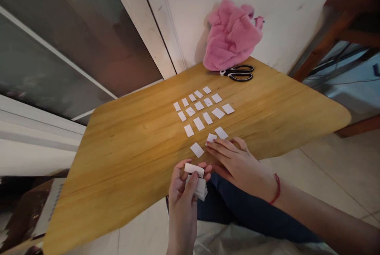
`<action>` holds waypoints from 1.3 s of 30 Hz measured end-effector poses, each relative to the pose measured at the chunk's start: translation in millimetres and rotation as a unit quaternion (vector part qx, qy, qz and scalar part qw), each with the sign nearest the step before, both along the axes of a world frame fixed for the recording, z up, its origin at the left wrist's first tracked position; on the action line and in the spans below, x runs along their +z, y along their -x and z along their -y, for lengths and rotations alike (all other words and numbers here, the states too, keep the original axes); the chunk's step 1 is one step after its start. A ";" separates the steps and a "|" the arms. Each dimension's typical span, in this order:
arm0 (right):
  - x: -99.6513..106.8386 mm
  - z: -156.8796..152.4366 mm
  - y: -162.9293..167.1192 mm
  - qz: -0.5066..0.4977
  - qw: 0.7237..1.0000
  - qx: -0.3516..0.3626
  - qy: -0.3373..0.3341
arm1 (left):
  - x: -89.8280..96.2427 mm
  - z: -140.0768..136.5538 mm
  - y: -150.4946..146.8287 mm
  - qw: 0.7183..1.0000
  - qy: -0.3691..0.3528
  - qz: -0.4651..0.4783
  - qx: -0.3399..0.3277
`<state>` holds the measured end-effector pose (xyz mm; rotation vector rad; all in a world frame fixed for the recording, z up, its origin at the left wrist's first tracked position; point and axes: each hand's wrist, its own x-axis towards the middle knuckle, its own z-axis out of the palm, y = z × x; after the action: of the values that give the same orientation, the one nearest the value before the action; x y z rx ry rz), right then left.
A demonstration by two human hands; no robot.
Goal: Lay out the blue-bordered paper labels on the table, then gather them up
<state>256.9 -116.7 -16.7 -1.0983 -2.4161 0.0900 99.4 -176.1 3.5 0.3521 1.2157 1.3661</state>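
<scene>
A small stack of white paper slips (199,187) is gripped in my left hand (185,195), the thumb pressed across the top. One slip sticks out toward the fingertips. My right hand (237,160), a red string around its wrist, has its fingers stretched out over the table. Its fingertips touch a white paper slip (211,138) in the nearest row. On either side of that slip lie one slip to the left (197,150) and another to the right (221,132). Several more slips (198,123) lie farther off in rough rows; a few carry faint marks.
Black-handled scissors (237,73) lie at the table's back edge, beside a pink fluffy cloth (233,35) against the wall. The wooden table (124,160) has a sliding glass door (74,29) behind its left side. Dark wooden furniture (341,29) stands at the right.
</scene>
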 end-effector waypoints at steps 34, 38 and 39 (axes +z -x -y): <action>41.9 11.8 -11.3 -0.285 0.926 0.007 0.248 | 7.5 -7.6 -19.0 0.994 -0.034 0.021 -0.099; 43.1 10.6 0.7 -0.318 0.892 -0.025 0.319 | 8.0 -7.9 -23.3 0.993 -0.018 -0.030 -0.116; 42.7 9.6 2.4 -0.312 0.894 -0.036 0.319 | 7.6 -7.8 -23.8 0.992 -0.019 -0.037 -0.120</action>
<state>254.6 -126.3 26.0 -1.1757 -1.7745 1.1010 123.2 -168.3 11.1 0.5609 1.1684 1.1780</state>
